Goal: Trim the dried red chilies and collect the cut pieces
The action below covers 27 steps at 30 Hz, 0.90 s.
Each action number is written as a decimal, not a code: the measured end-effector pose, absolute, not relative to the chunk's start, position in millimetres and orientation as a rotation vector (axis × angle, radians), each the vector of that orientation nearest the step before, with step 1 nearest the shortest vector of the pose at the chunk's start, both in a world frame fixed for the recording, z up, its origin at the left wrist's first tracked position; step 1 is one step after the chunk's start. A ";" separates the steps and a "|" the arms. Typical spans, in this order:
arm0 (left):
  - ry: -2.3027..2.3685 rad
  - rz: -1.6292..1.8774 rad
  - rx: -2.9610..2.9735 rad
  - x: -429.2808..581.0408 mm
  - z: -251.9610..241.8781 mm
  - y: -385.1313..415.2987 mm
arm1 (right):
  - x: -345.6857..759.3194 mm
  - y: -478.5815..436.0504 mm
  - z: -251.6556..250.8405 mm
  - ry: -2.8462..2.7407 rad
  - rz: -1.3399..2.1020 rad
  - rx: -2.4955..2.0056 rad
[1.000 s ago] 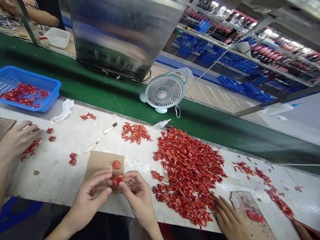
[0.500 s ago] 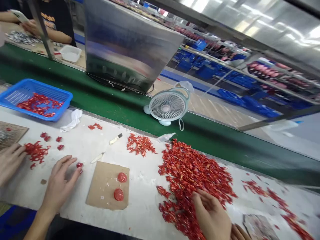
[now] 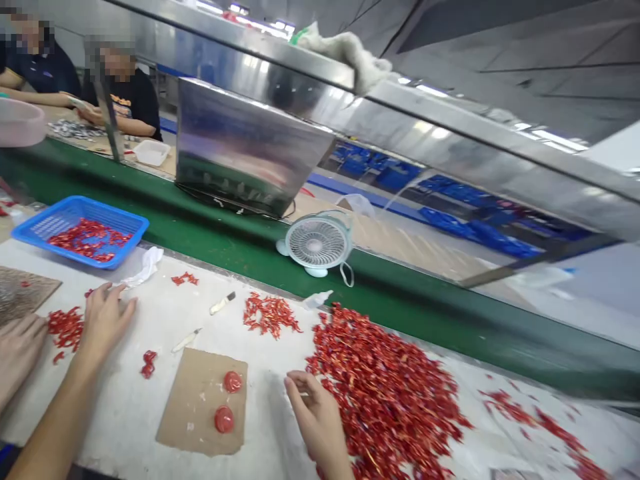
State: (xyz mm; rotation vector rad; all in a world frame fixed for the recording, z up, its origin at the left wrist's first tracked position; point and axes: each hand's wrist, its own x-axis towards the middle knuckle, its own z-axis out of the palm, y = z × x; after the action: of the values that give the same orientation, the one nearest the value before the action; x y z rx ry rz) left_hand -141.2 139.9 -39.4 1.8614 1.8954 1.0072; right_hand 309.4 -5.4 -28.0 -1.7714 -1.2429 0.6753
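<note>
My left hand (image 3: 107,323) reaches to the left with its fingers apart, palm down over the table. A small red piece (image 3: 89,293) shows beside its fingertips; what lies under the fingers is hidden. My right hand (image 3: 317,417) hovers at the left edge of a large heap of glossy red pieces (image 3: 390,387). Its thumb and forefinger come together, and I cannot make out anything between them. Two round red lumps (image 3: 224,419) rest on a square of brown cardboard (image 3: 193,413) between my hands. Several joined red pieces (image 3: 149,365) lie left of the cardboard.
Another person's hand (image 3: 20,353) is at far left, by a small red pile (image 3: 65,327). Behind stand a blue basket (image 3: 120,250), a small brush (image 3: 223,303), a thin white-handled tool (image 3: 186,341), red scraps (image 3: 270,315) and a fan (image 3: 317,243).
My left hand has moved up and left, uncovering the joined red pieces. My right hand has moved left, from over the large heap to its edge. The view has tilted upward.
</note>
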 end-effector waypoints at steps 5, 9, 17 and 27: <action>1.884 0.887 2.045 -96.9 -67.7 154.2 | 331.6 29.5 -41.4 -1.422 0.526 -1.911; 1.827 0.798 2.133 -100.9 -73.2 137.4 | 336.3 68.7 -45.5 -1.555 0.489 -1.904; 1.745 0.747 2.164 -96.9 -81.3 97.1 | 316.7 93.6 -52.4 -1.751 0.511 -1.982; 1.714 0.813 2.127 -97.4 -69.6 79.6 | 312.6 41.2 -23.4 -1.842 0.742 -2.028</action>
State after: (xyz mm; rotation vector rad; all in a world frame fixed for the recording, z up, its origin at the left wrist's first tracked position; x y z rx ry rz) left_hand -97.4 79.6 -69.6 2.1269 1.7135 0.8129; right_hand 312.6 41.2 -23.4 -2.0283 -1.8420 0.7421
